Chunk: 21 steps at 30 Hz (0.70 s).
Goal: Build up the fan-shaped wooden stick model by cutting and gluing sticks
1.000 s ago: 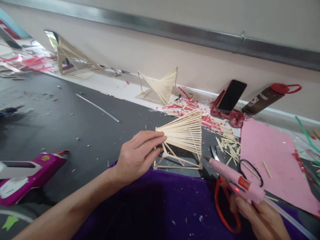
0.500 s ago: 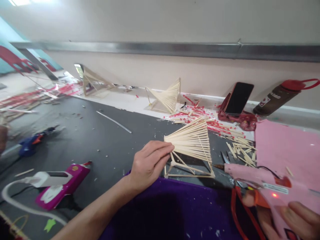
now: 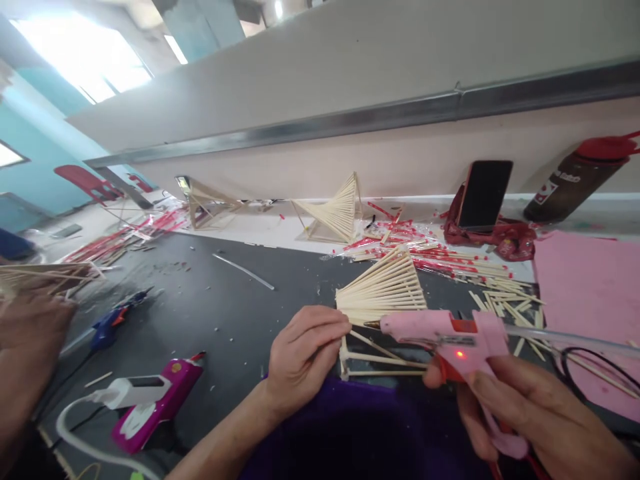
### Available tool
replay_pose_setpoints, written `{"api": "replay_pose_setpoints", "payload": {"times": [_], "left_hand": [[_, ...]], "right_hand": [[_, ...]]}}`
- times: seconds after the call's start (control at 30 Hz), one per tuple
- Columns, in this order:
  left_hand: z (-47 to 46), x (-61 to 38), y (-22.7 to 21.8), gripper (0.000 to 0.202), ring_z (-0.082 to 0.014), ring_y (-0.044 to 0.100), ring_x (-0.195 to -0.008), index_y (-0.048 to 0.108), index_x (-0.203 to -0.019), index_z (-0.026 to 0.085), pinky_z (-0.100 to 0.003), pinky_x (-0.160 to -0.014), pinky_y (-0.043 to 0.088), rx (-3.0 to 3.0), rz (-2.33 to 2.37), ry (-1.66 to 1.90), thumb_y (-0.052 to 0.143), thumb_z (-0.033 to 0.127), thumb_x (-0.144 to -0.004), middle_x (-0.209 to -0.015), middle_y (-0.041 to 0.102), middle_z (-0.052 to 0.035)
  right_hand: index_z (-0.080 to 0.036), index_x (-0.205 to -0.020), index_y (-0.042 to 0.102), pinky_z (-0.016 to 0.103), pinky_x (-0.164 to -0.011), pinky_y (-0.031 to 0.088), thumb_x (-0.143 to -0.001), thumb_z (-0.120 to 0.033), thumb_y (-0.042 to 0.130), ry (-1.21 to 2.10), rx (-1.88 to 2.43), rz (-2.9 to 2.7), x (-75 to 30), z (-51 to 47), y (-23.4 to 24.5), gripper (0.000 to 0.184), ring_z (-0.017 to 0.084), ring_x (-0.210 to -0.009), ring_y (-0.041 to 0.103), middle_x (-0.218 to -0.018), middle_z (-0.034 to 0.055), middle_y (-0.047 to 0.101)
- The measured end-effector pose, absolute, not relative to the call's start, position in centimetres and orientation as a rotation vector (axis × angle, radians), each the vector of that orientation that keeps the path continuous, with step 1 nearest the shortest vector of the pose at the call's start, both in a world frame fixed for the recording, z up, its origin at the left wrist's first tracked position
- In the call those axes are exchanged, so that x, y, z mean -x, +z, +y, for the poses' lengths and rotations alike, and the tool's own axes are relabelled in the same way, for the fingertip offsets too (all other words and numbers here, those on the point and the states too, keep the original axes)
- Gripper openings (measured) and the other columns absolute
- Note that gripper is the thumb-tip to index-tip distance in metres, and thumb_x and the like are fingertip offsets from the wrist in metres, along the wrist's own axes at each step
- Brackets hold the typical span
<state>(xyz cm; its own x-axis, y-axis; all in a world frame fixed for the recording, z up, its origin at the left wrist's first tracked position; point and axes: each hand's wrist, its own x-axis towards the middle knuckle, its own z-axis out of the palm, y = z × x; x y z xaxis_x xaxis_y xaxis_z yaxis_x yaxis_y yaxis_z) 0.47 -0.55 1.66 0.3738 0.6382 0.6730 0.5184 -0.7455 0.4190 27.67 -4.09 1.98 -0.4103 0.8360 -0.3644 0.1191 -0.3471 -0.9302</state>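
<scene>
Grey tabletop point(image 3: 250, 320) runs along a pale wall point(image 3: 320, 100), littered with sticks and scraps. At far left, a co-worker's hand point(image 3: 35, 340), blurred and newly in view as the camera has swung that way, is at a stick frame point(image 3: 45, 272); its fingers cannot be made out well enough to say whether they grip. Beside it lie a blue gun point(image 3: 110, 328) and a purple power strip point(image 3: 145, 417), with a clear glue stick point(image 3: 243, 271) further back. Two finished-looking models, one left point(image 3: 213, 207) and one centre point(image 3: 333, 212), stand near the wall.

At centre, the left hand point(image 3: 306, 353) stays on the left corner of the near model point(image 3: 385, 287), fingers together and pinching the ends of its fanned sticks. That model sits upright at the table's front edge, above purple cloth point(image 3: 320, 433).

What has changed is the pink gun point(image 3: 420, 328): a second ago off the model's right side, it now reaches across the front, nozzle just beside the left fingertips. Whether it touches wood cannot be told. To judge by that, work has turned to the pinched corner. The right hand point(image 3: 530, 407) is wrapped around the gun's handle, its indicator glowing red.

Further right lie loose sticks point(image 3: 505, 303), a propped phone point(image 3: 485, 193), a leaning bottle point(image 3: 567, 180) and pink sheet point(image 3: 585, 293).
</scene>
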Motion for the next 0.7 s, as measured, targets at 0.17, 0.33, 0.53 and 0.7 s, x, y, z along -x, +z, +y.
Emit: {"api": "replay_pose_setpoints", "payload": {"times": [0.17,0.33,0.53,0.7], "left_hand": [[-0.3,-0.4,1.4,0.032,-0.0186,0.062,-0.091,0.065,-0.1,0.018,-0.036,-0.077,0.054,-2.401,0.999,1.31,0.059,0.0,-0.074,-0.094,0.067,-0.0071],[0.0,-0.2,1.3,0.031,-0.0201,0.062,-0.09,0.065,-0.097,0.018,-0.041,-0.077,0.053,-2.392,0.97,1.312,0.063,0.001,-0.072,-0.091,0.067,-0.0057],[0.0,0.2,1.3,0.028,-0.0188,0.063,-0.085,0.065,-0.094,0.022,-0.042,-0.077,0.053,-2.45,1.049,1.335,0.066,0.005,-0.071,-0.087,0.069,-0.0019],[0.0,0.2,1.6,0.028,-0.0188,0.063,-0.085,0.066,-0.094,0.023,-0.041,-0.075,0.054,-2.553,1.078,1.303,0.067,0.006,-0.071,-0.085,0.069,-0.0014]], "right_hand": [[-0.019,-0.099,0.062,0.023,-0.049,0.038,-0.088,-0.052,0.043,1.825,1.212,-1.284,-26.0,-3.0,2.4,0.04,0.011,-0.048,0.046,-0.051,-0.0018,0.055],[-0.022,-0.095,0.063,0.022,-0.047,0.038,-0.087,-0.055,0.04,1.927,1.123,-1.314,-25.7,-1.8,2.5,0.041,0.011,-0.047,0.047,-0.052,-0.0014,0.057],[-0.021,-0.091,0.063,0.021,-0.045,0.034,-0.085,-0.059,0.044,1.991,1.065,-1.258,-25.3,-1.2,2.3,0.043,0.01,-0.043,0.045,-0.046,-0.002,0.054],[-0.018,-0.089,0.063,0.021,-0.043,0.032,-0.083,-0.059,0.046,1.978,1.086,-1.236,-24.9,-1.2,1.5,0.045,0.009,-0.04,0.041,-0.045,-0.0022,0.054]]}}
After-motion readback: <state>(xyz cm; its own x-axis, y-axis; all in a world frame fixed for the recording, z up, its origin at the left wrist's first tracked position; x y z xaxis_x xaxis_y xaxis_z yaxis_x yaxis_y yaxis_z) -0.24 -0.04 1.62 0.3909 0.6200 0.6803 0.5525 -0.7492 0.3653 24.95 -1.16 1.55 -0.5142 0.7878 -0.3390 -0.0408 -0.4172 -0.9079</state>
